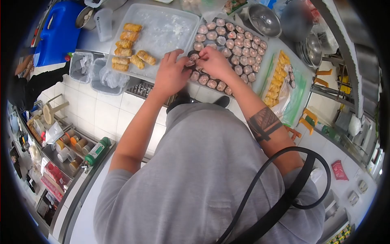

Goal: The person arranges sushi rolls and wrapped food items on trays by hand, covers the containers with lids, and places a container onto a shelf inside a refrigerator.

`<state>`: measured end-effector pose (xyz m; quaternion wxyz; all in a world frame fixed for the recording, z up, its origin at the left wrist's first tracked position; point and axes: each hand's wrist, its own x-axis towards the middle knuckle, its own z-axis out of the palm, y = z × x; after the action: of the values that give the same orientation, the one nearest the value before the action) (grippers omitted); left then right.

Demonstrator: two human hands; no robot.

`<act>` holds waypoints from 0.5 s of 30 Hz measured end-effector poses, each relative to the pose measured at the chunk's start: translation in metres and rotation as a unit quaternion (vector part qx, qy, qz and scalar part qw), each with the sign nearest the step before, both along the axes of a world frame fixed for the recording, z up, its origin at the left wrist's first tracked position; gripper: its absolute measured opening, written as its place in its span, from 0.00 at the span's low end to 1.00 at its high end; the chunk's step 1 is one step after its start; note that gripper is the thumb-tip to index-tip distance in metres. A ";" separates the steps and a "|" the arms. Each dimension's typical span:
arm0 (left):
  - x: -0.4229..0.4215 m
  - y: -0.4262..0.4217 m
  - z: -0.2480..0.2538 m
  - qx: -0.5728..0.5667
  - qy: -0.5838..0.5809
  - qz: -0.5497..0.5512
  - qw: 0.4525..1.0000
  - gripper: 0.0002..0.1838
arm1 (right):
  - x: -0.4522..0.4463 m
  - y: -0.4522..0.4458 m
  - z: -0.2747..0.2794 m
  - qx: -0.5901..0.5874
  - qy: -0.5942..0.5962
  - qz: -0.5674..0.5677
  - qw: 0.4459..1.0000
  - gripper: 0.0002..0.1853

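Observation:
A tray (pixel 260 35) on the counter holds rows of small round open-topped dumplings with pinkish filling, which look like siu mai. At its left edge, one such dumpling (pixel 191 60) is between my two hands. My left hand (pixel 172 74) has its fingers curled toward the dumpling from the left, with the thumb below. From the right, my right hand (pixel 215 64) pinches it, knuckles over the tray. Beside my left hand is a translucent plastic tray (pixel 160 30) with several golden-yellow rolls (pixel 123 45) on its left side.
To the right, more yellow pieces (pixel 276 83) lie in a row on a green-edged tray. Metal bowls (pixel 265 21) stand at the back right. A blue jug (pixel 61 30) and lined bins (pixel 106 77) are at left. Another person's dark-clothed leg (pixel 46 83) shows at the far left.

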<state>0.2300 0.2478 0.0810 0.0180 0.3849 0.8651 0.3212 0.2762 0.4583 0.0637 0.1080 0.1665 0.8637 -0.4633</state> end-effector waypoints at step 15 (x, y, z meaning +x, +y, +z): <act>0.005 0.001 -0.002 -0.012 -0.013 0.003 1.000 0.18 | -0.024 -0.004 -0.022 0.023 -0.024 -0.118 0.992 0.20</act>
<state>0.2349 0.2487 0.0786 0.0328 0.3777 0.8699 0.3155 0.2519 0.4542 0.0421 0.0690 0.2808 0.8454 -0.4491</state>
